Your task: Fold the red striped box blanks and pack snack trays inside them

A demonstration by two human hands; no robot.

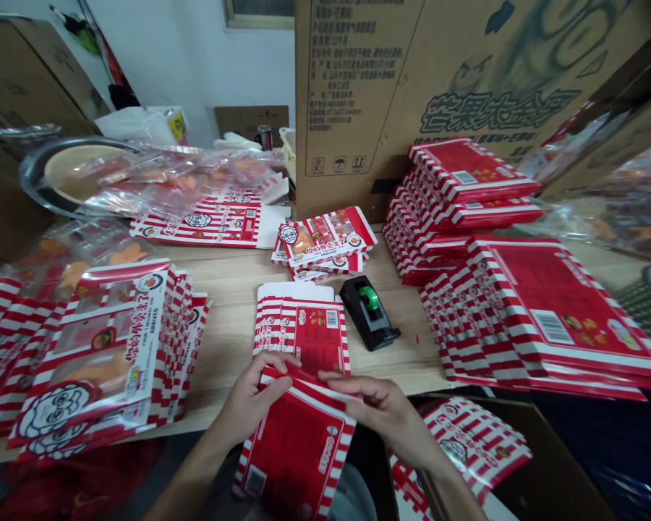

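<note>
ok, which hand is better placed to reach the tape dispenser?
Right, probably: the right hand sits just below the tape dispenser; the left hand is farther off, across the carton both hold.

A person's left hand [252, 396] and right hand [383, 407], both bare, with slim fingers and short nails. The left forearm [195, 470] and right forearm [445, 479] are bare to the view's lower edge. Between them shows plain grey clothing [358, 501], its cut unclear.
</note>
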